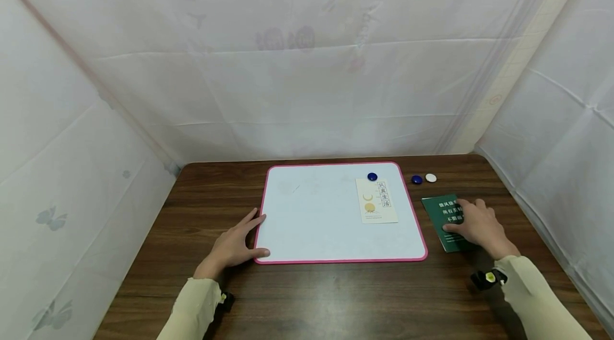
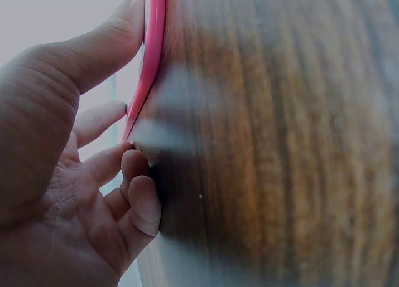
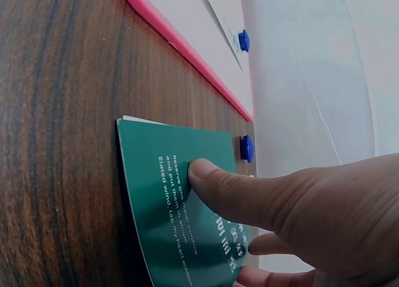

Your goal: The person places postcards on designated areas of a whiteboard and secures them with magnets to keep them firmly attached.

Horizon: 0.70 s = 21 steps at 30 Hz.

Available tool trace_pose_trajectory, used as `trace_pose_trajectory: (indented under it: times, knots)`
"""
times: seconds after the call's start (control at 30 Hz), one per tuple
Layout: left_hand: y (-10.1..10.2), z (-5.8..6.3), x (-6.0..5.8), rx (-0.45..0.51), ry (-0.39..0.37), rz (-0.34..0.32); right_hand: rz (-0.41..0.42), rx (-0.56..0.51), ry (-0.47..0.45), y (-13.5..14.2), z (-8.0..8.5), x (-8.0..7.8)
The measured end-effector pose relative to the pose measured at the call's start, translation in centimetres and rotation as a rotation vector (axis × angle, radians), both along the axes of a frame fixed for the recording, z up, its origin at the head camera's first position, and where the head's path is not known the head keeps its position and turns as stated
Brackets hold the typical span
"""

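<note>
A whiteboard (image 1: 312, 212) with a pink rim lies on the table. At its near left corner, my left hand (image 1: 231, 247) has its thumb on the board and its fingers spread along the left rim. In the left wrist view the thumb (image 2: 118, 34) lies over the pink rim (image 2: 153, 50). My right hand (image 1: 482, 225) grips a green card (image 1: 438, 212) with white print, right of the board. Its thumb (image 3: 218, 178) presses on the card's face while other fingers meet the card's edge. A pale edge (image 3: 142, 120) shows under the green card.
A cream card (image 1: 376, 212) lies on the board's right part, a blue magnet (image 1: 372, 176) at its top edge. Beyond the green card, a blue magnet (image 1: 417, 179) and a white magnet (image 1: 430, 178) sit side by side. White curtains surround the wooden table (image 1: 336, 297).
</note>
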<state>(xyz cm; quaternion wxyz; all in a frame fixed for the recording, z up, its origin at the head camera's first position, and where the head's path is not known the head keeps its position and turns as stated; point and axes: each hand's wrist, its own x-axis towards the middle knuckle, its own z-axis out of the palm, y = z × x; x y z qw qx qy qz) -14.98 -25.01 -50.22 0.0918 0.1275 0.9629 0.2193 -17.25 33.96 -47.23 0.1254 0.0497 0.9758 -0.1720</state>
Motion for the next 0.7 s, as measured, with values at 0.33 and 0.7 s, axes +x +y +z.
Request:
trace_pose_trajectory:
  times: [0.33,0.7]
  knots:
    - [0.05,0.02,0.01,-0.006,0.002,0.004,0.040,-0.015,0.067,0.29,-0.05,-0.30]
    - [0.08,0.11,0.04,-0.004,0.003,0.001,0.041,-0.053,0.056,0.90,0.00,-0.71]
